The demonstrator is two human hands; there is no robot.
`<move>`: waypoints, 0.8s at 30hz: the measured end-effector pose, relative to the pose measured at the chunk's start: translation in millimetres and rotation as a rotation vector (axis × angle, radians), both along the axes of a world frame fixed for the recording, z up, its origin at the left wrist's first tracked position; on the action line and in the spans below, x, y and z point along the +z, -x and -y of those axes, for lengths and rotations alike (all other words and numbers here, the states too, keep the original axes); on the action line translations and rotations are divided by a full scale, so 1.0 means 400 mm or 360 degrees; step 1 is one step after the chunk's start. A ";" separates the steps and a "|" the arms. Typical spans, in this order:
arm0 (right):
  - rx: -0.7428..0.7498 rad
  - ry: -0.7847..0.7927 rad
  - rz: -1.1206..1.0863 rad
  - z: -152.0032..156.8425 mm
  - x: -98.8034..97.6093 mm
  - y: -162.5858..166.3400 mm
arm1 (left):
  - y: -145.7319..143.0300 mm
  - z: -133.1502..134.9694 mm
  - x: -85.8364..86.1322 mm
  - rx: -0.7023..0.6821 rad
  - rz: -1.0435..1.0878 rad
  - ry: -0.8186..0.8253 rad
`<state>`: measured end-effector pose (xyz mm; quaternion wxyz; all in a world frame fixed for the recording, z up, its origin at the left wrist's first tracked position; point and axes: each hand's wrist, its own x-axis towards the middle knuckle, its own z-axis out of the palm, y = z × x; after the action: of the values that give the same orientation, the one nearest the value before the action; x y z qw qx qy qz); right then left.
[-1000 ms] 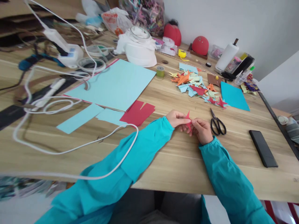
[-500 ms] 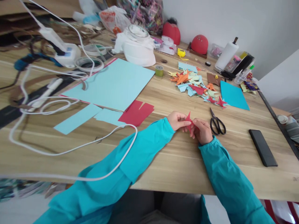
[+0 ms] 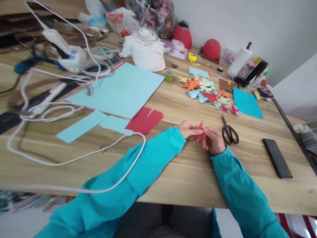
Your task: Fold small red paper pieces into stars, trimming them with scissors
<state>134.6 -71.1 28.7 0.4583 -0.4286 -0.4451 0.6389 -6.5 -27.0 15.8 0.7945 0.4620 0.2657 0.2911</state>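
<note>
A small folded red paper piece (image 3: 200,127) with pointed ends is pinched between both my hands, above the wooden table. My left hand (image 3: 189,129) grips its left side between thumb and fingers. From the right, my right hand (image 3: 214,140) pinches it too, fingertips close to those of the left. Part of the paper is hidden behind the fingers. Black-handled scissors (image 3: 230,131) lie just right of my right hand, blades pointing away. Beyond them is a pile of folded paper shapes (image 3: 194,84) in orange, blue, red and pale green.
Left of my hands lie red paper pieces (image 3: 145,120), a light blue strip (image 3: 80,127) and a large light blue sheet (image 3: 121,89). A white cable (image 3: 126,172) loops over my left sleeve. At right are a phone (image 3: 277,158) and a bright blue sheet (image 3: 247,103).
Both hands stay in nearly the same place, still pinching the red paper. The right fingers have shifted slightly against it. The whole view has moved a little.
</note>
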 end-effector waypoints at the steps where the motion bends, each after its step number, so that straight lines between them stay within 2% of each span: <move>1: -0.0013 -0.0009 -0.0009 0.000 -0.001 0.001 | 0.000 -0.001 -0.001 -0.0006 -0.0015 0.0023; 7: 0.0108 -0.0077 0.0052 -0.001 -0.008 -0.003 | 0.002 -0.003 0.012 -0.0045 -0.0102 0.0082; 10: 0.0070 -0.0085 0.0043 -0.003 -0.014 -0.004 | 0.004 0.001 0.024 -0.0003 -0.0155 0.0129; 13: 0.0059 -0.0102 0.0047 -0.003 -0.019 -0.003 | 0.009 0.011 0.030 0.0058 -0.0151 0.0037; 19: 0.0205 -0.0123 0.0087 0.007 -0.009 -0.008 | 0.016 0.027 0.031 -0.0017 -0.0081 -0.0176; 24: 0.0123 -0.0066 -0.0015 0.005 -0.010 -0.004 | 0.006 0.025 0.035 0.0032 -0.0060 -0.0072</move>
<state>136.3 -73.1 24.6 0.4442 -0.3985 -0.4721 0.6488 -8.9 -37.1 29.7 0.7758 0.4826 0.2785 0.2962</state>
